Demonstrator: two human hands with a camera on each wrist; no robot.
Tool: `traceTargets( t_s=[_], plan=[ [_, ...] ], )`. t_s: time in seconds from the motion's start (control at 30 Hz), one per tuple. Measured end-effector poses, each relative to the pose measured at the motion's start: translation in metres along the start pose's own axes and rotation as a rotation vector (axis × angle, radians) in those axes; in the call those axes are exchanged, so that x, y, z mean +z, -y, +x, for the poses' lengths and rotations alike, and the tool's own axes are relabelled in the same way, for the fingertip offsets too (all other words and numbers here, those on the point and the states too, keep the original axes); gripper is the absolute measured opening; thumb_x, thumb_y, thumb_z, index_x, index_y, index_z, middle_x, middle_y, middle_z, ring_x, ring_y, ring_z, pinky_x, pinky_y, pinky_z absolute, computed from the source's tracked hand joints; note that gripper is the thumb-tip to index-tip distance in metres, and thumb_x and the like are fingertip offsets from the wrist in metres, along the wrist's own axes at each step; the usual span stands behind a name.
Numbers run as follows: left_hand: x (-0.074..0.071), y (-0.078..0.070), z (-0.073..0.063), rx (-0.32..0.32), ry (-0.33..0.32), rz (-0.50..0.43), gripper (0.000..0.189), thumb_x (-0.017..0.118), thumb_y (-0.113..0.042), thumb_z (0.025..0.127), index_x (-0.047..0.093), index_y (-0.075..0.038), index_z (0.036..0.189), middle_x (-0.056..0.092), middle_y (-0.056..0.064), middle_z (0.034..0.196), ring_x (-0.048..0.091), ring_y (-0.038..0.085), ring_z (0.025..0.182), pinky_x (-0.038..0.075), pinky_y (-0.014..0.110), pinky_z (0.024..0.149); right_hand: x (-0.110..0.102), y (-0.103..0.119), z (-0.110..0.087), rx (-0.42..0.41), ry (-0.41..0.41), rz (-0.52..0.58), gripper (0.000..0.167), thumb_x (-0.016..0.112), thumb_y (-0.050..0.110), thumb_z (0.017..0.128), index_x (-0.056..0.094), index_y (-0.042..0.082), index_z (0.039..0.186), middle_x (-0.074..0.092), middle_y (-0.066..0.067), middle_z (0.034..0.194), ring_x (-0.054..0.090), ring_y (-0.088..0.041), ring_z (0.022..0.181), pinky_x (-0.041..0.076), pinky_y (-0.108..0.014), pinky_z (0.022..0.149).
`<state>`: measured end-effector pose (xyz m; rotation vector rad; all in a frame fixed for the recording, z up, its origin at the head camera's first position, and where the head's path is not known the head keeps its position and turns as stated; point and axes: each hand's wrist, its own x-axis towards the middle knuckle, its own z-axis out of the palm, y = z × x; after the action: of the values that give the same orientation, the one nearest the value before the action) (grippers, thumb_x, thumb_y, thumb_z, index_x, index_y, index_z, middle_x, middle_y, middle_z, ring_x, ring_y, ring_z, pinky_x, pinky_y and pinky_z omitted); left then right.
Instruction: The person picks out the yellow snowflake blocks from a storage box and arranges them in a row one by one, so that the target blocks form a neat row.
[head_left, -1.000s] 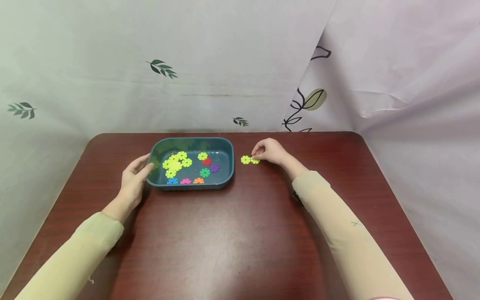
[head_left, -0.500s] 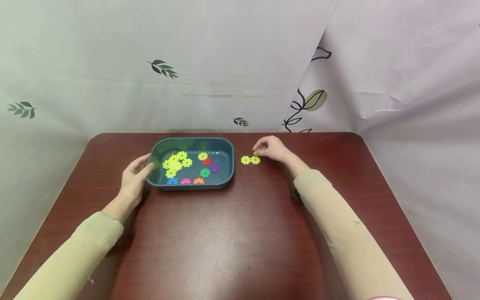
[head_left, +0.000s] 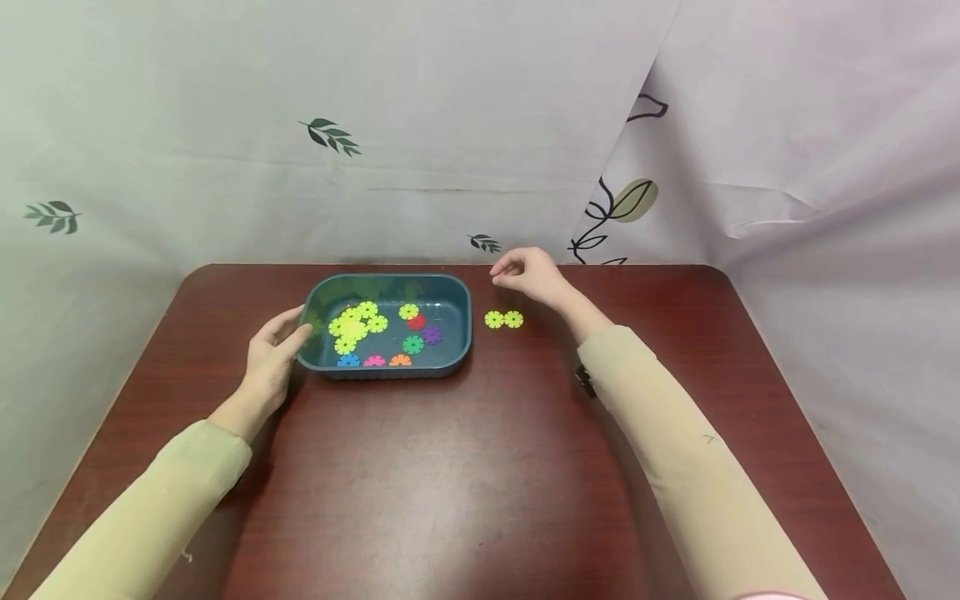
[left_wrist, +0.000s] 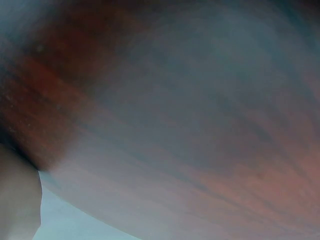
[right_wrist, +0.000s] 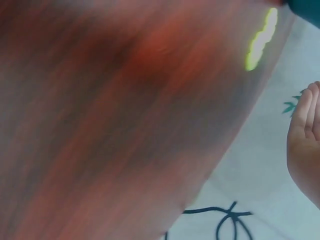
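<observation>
My left hand [head_left: 272,354] grips the left end of a dark teal plastic tub [head_left: 462,333], thumb at the rim and fingers along the outside. Inside the tub lie yellow snowflake discs [head_left: 352,325] in a cluster, plus single red [head_left: 417,322], purple [head_left: 432,335], green [head_left: 413,345], blue, pink and orange ones. Two yellow snowflake discs [head_left: 513,319] lie side by side, edges meeting, on the table right of the tub. Above and behind that pair, my right hand [head_left: 534,277] hovers with loosely bent fingers and nothing between them. The right wrist view shows the pair [right_wrist: 261,40] edge-on.
The reddish-brown wooden table [head_left: 435,467] has rounded far corners. A pale cloth [head_left: 450,125] with leaf prints hangs right behind its far edge and along both sides. The left wrist view is mostly blurred tabletop [left_wrist: 225,150].
My right hand has let go of the right yellow disc and moved up and back, away from the pair. The left hand keeps its hold on the tub.
</observation>
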<state>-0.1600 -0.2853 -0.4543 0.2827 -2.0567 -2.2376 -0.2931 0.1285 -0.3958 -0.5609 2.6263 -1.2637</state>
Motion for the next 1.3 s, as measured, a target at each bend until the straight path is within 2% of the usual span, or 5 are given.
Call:
traceTargets(
  t_s=[0.3, 0.57, 0.7, 1.07, 1.3],
  plan=[
    [-0.001, 0.003, 0.002, -0.001, -0.003, -0.011, 0.04, 0.069, -0.012, 0.104, 0.064, -0.013, 0.144, 0.069, -0.021, 0.119, 0.06, -0.003, 0.115, 0.049, 0.011, 0.092, 0.016, 0.034, 0.014, -0.063, -0.007, 0.051, 0.019, 0.077, 0.007, 0.097, 0.078, -0.003, 0.113, 0.077, -0.018, 0.111, 0.07, -0.027, 0.098, 0.055, -0.031, 0.088],
    [-0.003, 0.003, 0.002, -0.007, 0.003, -0.007, 0.038, 0.068, -0.013, 0.105, 0.065, -0.018, 0.142, 0.066, -0.022, 0.121, 0.058, -0.003, 0.116, 0.048, 0.01, 0.093, 0.047, 0.062, 0.018, -0.103, 0.033, 0.07, 0.016, 0.077, 0.012, 0.099, 0.079, 0.002, 0.111, 0.077, -0.014, 0.109, 0.07, -0.024, 0.097, 0.057, -0.03, 0.085],
    [-0.003, 0.002, 0.001, -0.007, 0.002, 0.001, 0.036, 0.069, -0.014, 0.105, 0.067, -0.021, 0.14, 0.064, -0.021, 0.123, 0.057, -0.003, 0.118, 0.048, 0.01, 0.093, 0.065, 0.072, 0.021, -0.12, 0.055, 0.093, 0.018, 0.077, 0.012, 0.099, 0.079, 0.0, 0.113, 0.078, -0.014, 0.108, 0.071, -0.024, 0.097, 0.057, -0.028, 0.083],
    [-0.001, 0.0, -0.001, -0.007, -0.005, 0.016, 0.037, 0.067, -0.012, 0.105, 0.065, -0.016, 0.142, 0.066, -0.022, 0.119, 0.06, -0.007, 0.11, 0.05, 0.008, 0.09, 0.108, 0.09, 0.026, -0.13, 0.155, 0.138, 0.018, 0.076, 0.012, 0.1, 0.078, 0.002, 0.115, 0.078, -0.011, 0.112, 0.072, -0.021, 0.099, 0.058, -0.024, 0.083],
    [0.0, 0.001, 0.0, 0.001, -0.008, 0.008, 0.034, 0.065, -0.009, 0.105, 0.067, -0.019, 0.138, 0.067, -0.021, 0.118, 0.061, -0.008, 0.106, 0.051, 0.008, 0.088, 0.13, 0.095, 0.029, -0.144, 0.194, 0.114, 0.018, 0.075, 0.01, 0.1, 0.077, 0.002, 0.116, 0.078, -0.013, 0.112, 0.073, -0.021, 0.098, 0.057, -0.02, 0.074]
  ],
)
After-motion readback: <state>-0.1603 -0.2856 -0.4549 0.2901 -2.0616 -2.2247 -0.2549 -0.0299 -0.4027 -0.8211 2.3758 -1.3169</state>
